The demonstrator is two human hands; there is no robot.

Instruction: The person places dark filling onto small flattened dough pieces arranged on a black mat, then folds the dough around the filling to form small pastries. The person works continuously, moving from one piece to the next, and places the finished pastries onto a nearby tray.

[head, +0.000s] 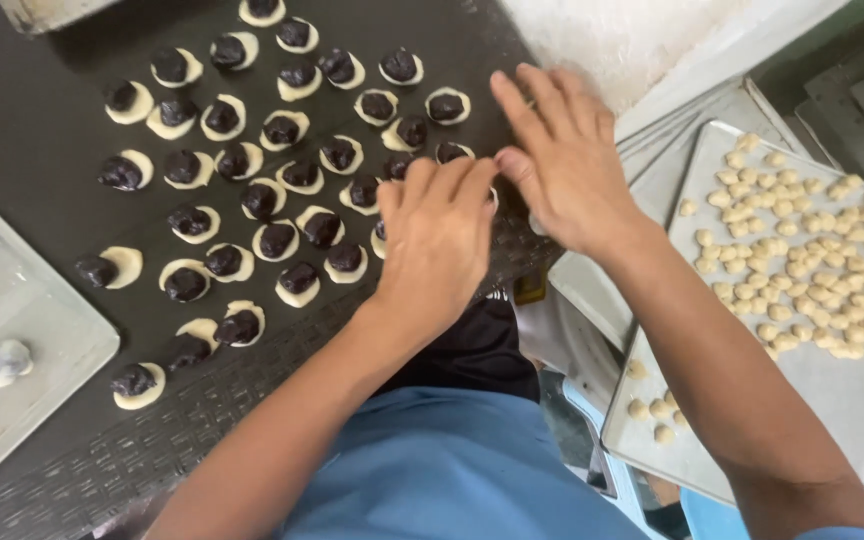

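Note:
Several flat pale dough discs (220, 118), each topped with a dark filling ball (275, 240), lie in rows on a black perforated mat (42, 130). My left hand (437, 240) lies palm down at the mat's right end, fingers together over one of the pieces, which it hides. My right hand (562, 165) is just beside it, thumb and fingers meeting my left fingertips at the mat's edge. Whatever sits between the two hands is covered.
A metal tray (832, 390) on the right carries several small pale dough lumps (812, 250). Another tray (42, 350) at the left holds a few wrapped pieces (4, 362). More stacked trays (652, 170) lie behind my right hand. My blue garment (452, 470) fills the bottom.

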